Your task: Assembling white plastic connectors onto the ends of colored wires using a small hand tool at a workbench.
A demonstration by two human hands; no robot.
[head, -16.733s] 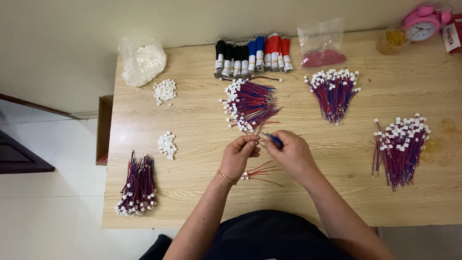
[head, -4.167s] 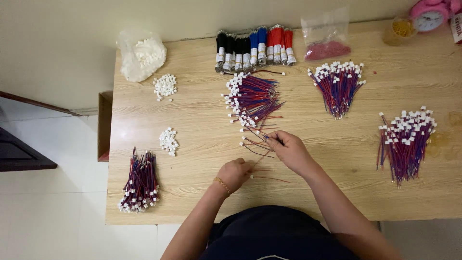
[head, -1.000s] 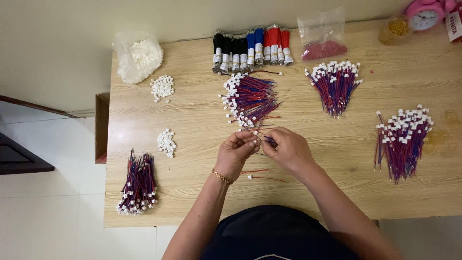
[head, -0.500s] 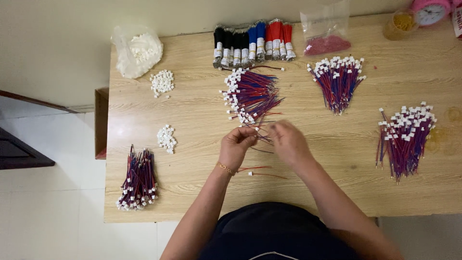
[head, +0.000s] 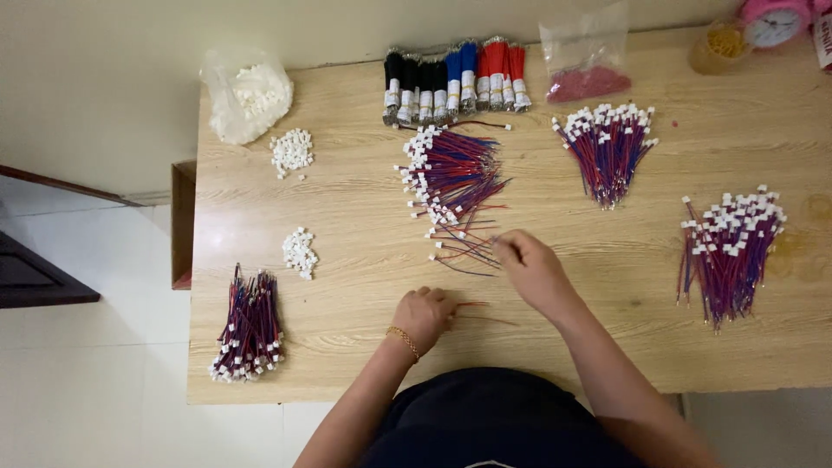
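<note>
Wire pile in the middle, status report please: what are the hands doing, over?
Right hand reaching into loose wires below the central wire pile. Left hand resting on wires near table edge. Nothing in the way.

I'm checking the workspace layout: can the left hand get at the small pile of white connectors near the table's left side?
Probably yes. The left hand rests on bare table, and nothing lies between it and the small white connector pile; the wire bundle sits off to the side.

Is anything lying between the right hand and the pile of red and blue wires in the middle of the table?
Nothing visible. The right hand already has its fingertips at the loose wires trailing from the near end of the pile; only bare table lies around them. The left hand sits nearer the body, off that line.
</note>
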